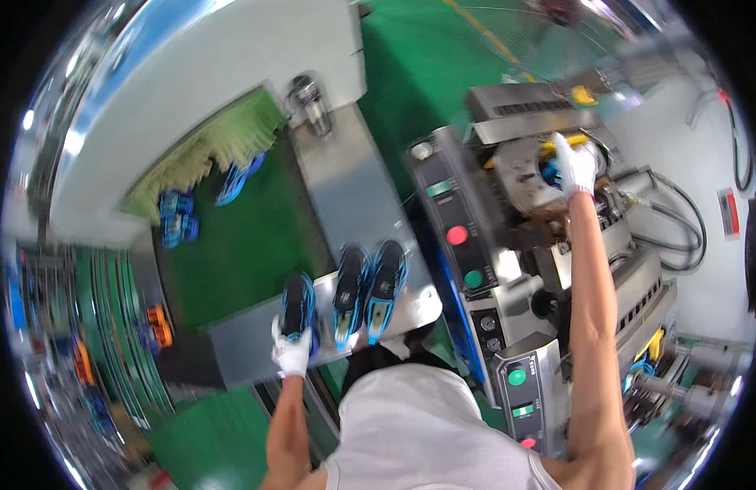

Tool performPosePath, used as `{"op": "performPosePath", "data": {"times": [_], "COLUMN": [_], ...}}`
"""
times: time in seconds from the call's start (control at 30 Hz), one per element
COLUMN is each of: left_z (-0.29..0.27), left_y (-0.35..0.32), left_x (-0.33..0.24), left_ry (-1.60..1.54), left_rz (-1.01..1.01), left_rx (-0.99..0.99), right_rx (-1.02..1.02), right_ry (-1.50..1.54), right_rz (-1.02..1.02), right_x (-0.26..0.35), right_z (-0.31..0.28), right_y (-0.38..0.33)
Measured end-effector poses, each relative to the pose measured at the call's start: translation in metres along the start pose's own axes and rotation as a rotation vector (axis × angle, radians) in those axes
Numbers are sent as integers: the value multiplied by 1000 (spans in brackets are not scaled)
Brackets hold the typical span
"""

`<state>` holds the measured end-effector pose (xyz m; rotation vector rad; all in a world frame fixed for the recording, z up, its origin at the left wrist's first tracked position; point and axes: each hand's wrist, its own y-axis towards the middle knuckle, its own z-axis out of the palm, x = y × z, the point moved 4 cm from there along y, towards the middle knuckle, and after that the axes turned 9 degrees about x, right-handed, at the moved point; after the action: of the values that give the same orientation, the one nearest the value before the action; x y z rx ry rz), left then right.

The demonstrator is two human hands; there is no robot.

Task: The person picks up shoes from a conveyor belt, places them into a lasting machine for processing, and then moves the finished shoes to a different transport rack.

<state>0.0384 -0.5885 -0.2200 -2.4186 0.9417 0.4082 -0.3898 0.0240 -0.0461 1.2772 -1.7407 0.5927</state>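
Machine (517, 298) is filling the right side, its panels facing the person. White housing (223, 49) is covering the upper left, with a fringe curtain (219, 147) hanging over the green belt (247, 253). Metal desk (355, 175) is running along the belt's right and near edges.

Right arm (593, 318) is reaching far forward, nearly straight, over the machine. Left forearm (290, 420) is coming up from the lower edge toward the desk's near strip, so the arms are spreading wide apart.

Three black-and-blue shoes are lying on the desk, toes pointing away: left shoe (297, 302) under the left hand, then middle shoe (351, 282) and right shoe (388, 282) side by side. More blue shoes (233, 181) are sitting on the belt by the curtain.

Right hand (580, 169), white-gloved, is angling one finger forward at the machine's clamp area, next to a blue piece (549, 170); can't tell if its grip is holding that. Left hand (291, 353), also gloved, is bending round the left shoe's near end, touching it; can't tell how firmly its grip is closing.

Red button (457, 235) and green button (473, 278) are showing on the panel.
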Motion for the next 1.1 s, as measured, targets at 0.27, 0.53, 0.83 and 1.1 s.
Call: {"op": "performPosePath", "data": {"times": [0.27, 0.53, 0.83, 1.1], "left_z": [5, -51, -105, -47], "left_y": [27, 65, 151, 176], "left_x": [41, 103, 91, 31], "left_ry": [-190, -449, -446, -336], "left_rz": [186, -193, -79, 199], "left_rx": [244, 603, 457, 408], "right_rx": [700, 555, 361, 360], "right_ry": [-1521, -272, -94, -491], "right_rz": [211, -204, 188, 287], "right_x": [41, 93, 3, 47], "right_z": [153, 222, 350, 333], "right_y": [-327, -402, -443, -470]}}
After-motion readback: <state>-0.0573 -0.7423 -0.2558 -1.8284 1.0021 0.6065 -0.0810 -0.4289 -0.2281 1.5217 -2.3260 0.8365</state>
